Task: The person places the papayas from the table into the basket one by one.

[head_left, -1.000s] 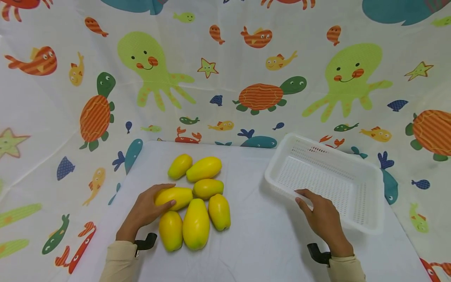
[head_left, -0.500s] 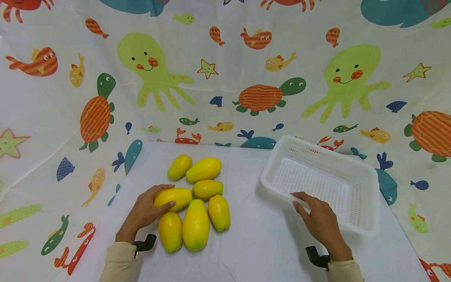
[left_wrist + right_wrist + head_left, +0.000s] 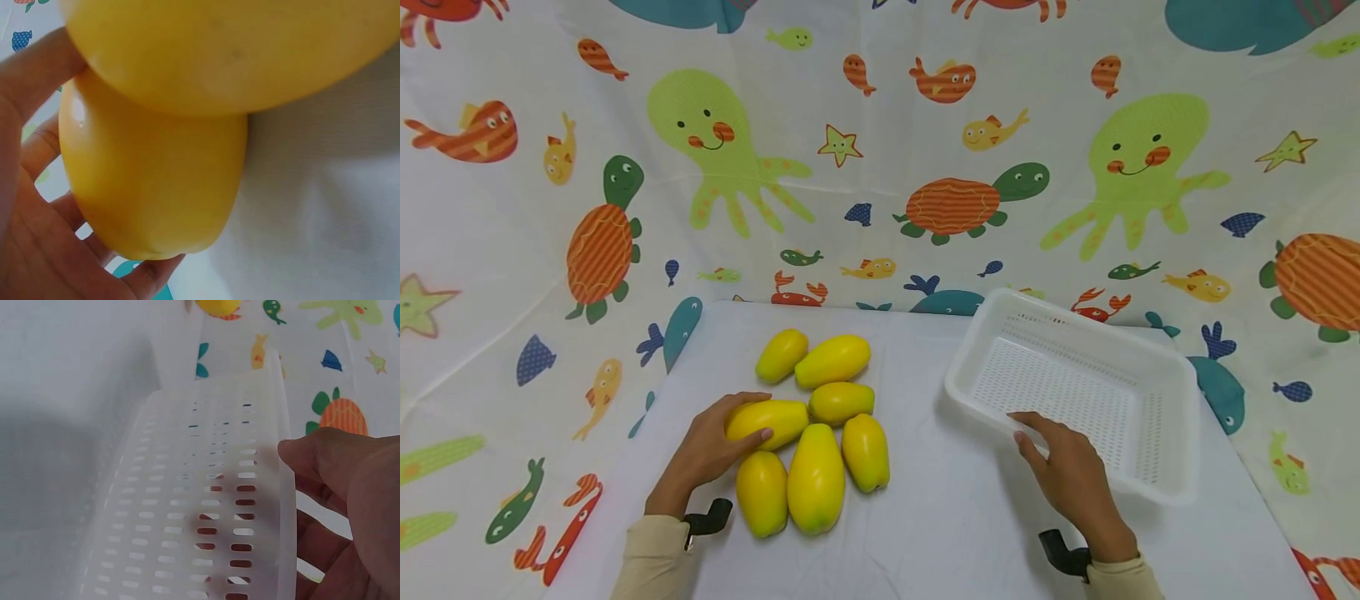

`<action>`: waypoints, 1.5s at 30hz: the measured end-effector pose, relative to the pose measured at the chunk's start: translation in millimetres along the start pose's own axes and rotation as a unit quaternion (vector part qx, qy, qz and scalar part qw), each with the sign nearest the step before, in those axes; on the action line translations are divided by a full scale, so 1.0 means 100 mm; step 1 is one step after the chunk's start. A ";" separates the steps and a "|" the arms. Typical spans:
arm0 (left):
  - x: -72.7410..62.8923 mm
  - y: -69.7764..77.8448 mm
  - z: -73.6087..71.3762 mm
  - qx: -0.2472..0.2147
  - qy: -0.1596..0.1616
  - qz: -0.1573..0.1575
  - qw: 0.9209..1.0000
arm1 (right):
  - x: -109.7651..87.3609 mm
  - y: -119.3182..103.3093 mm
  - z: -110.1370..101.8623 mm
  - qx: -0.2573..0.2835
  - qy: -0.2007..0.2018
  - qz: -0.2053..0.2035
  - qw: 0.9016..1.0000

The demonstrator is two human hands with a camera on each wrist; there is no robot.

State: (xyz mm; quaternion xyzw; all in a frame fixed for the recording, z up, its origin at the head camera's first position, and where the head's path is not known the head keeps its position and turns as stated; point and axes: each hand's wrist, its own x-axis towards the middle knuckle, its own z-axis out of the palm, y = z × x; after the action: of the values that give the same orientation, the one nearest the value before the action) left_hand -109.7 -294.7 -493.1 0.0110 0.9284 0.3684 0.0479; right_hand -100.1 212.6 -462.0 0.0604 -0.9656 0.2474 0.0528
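Note:
Several yellow papayas lie in a cluster left of the middle of the head view. My left hand (image 3: 707,454) grips one papaya (image 3: 782,421) lying sideways, thumb on its near side and fingers round the far side and end. In the left wrist view the gripped papaya (image 3: 156,181) is partly covered by another papaya (image 3: 231,56) close to the camera. On the right, my right hand (image 3: 1075,479) holds the near rim of a white perforated plastic basket (image 3: 1060,383), which has nothing in it. The right wrist view shows the thumb on the rim, fingers behind the slotted wall (image 3: 187,506).
A white cloth (image 3: 925,500) covers the table, with bare cloth between papayas and basket. Behind and beside the table hangs a curtain (image 3: 865,108) printed with sea animals. Two more papayas (image 3: 833,362) lie at the back of the cluster.
The basket has slid a little to the left and slightly nearer, with my right hand on its rim. The left hand and the papayas have stayed in place.

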 end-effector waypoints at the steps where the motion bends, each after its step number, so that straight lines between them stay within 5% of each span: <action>1: 0.00 0.00 0.00 0.000 0.000 0.000 1.000 | 0.00 -0.01 0.01 0.002 0.000 0.000 1.000; 45: 0.00 0.01 0.00 -0.005 -0.010 -0.009 1.000 | -0.34 -0.26 0.09 0.017 -0.009 -0.027 0.999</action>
State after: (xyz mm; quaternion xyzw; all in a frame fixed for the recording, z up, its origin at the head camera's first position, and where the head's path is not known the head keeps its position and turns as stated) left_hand -109.7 -294.3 -492.3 0.0060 0.9260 0.3727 0.0603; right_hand -63.3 188.5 -461.7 0.0896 -0.9597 0.2616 0.0494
